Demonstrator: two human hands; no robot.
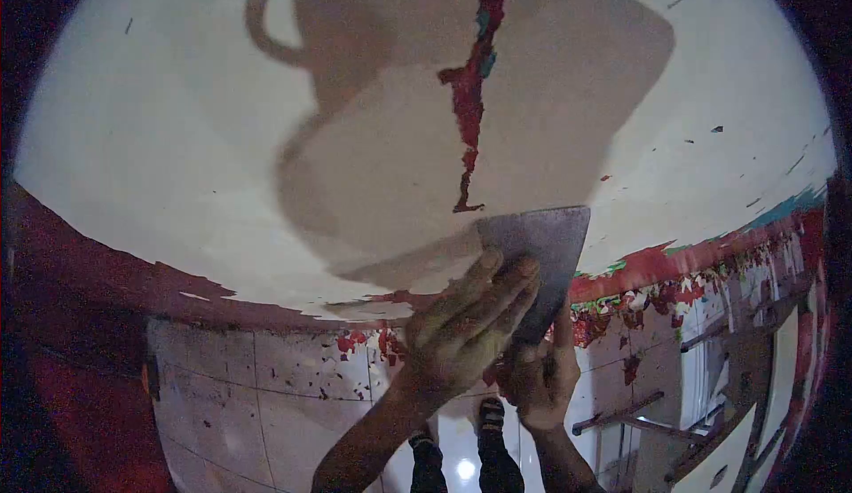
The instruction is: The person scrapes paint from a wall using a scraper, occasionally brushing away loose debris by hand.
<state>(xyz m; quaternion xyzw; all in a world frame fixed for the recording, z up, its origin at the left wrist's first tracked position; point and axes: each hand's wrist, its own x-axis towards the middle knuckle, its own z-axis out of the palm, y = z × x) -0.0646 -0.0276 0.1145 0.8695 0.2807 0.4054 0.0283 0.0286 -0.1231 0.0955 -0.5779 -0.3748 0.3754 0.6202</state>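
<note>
My right hand (544, 378) is wrapped round the lower end of a flat grey scraper (555, 253). The fingers of my left hand (457, 324) press on the blade's face near its left edge. The blade's wide top edge meets a large pale surface (177, 138). Just up and left of the blade, a ragged strip of dark red with bits of teal (470, 107) runs up the pale surface. A shadow falls over the middle of this surface.
Red and green flakes (621, 311) hang along the pale surface's lower edge. Dark specks lie on the tiled floor (293, 413) below. My feet (491, 413) stand there. A metal frame (657, 426) is at the lower right.
</note>
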